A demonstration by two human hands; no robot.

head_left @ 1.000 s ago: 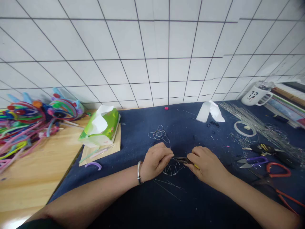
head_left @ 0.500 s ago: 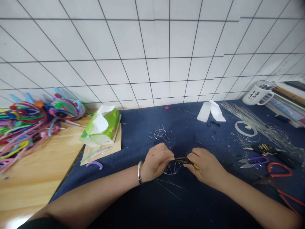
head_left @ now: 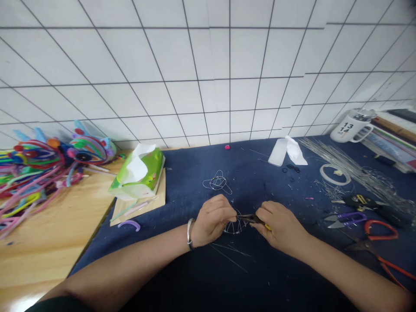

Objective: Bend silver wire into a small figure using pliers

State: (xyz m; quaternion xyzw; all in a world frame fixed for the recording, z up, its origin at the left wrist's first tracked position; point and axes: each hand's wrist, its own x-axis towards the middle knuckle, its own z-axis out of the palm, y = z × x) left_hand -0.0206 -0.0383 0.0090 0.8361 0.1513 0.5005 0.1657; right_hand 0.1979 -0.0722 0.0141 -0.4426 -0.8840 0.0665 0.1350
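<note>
My left hand (head_left: 212,220) is closed in a pinch on a rounded frame of thin silvery wire (head_left: 234,229), which curves out below its fingertips. My right hand (head_left: 279,223) is wrapped round a pair of pliers (head_left: 251,218) with dark jaws and a bit of yellow on the handle. The jaws point left and reach the wire right at my left fingertips; their exact grip is too small to make out. Beyond my hands lies another bent wire shape (head_left: 217,183) on the dark blue cloth (head_left: 188,173). Loose straight wires (head_left: 229,255) rest nearer to me.
To the right lie purple snips (head_left: 349,220), red-handled cutters (head_left: 380,232), a wire coil (head_left: 335,175) and a bundle of long wires (head_left: 344,162). A white mug (head_left: 351,128) stands behind them. At left are a green tissue pack (head_left: 139,169) and colourful pipe-cleaner pieces (head_left: 35,173).
The wire frame has tilted between my hands, so part of its curve now shows above the pliers. Both hands have shifted only slightly and keep their holds.
</note>
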